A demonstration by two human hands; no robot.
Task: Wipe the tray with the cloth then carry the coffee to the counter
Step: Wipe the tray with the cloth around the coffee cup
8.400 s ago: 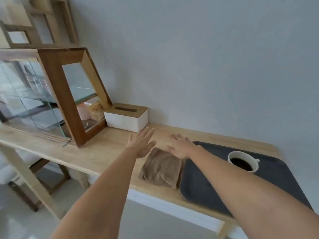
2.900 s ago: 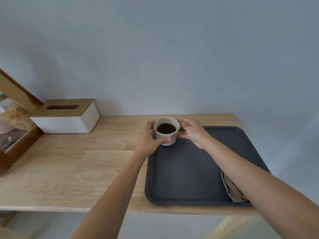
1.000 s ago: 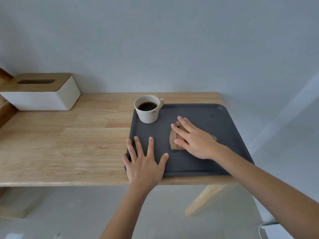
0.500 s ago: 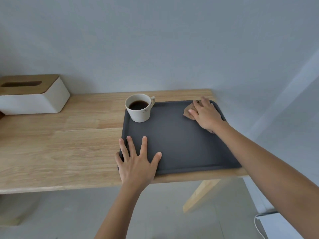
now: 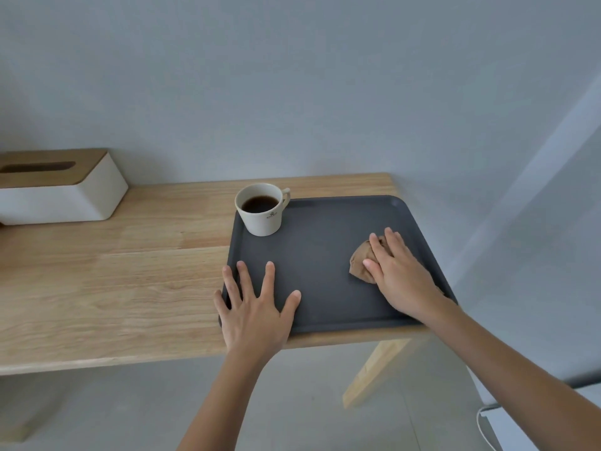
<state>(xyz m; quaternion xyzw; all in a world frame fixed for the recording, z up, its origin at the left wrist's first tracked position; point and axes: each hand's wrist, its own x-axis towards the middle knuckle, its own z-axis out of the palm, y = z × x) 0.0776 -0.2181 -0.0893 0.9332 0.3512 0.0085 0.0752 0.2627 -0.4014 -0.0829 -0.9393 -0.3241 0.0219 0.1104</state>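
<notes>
A dark grey tray (image 5: 318, 255) lies at the right end of a light wooden table (image 5: 113, 281). A white cup of black coffee (image 5: 261, 208) stands in the tray's far left corner, handle pointing right. My right hand (image 5: 396, 275) presses flat on a bunched brown cloth (image 5: 361, 260) on the right side of the tray; most of the cloth is hidden beneath the palm. My left hand (image 5: 255, 307) lies flat with fingers spread on the tray's near left corner, holding nothing.
A white tissue box with a wooden lid (image 5: 55, 187) stands at the far left against the grey wall. The table ends just right of the tray, with a wooden leg (image 5: 374, 369) below. A white cable (image 5: 484, 428) lies on the floor at lower right.
My right hand has slid the cloth from the tray's far right corner toward me along the right side. My left hand has stayed on the near left corner; the cup has not moved.
</notes>
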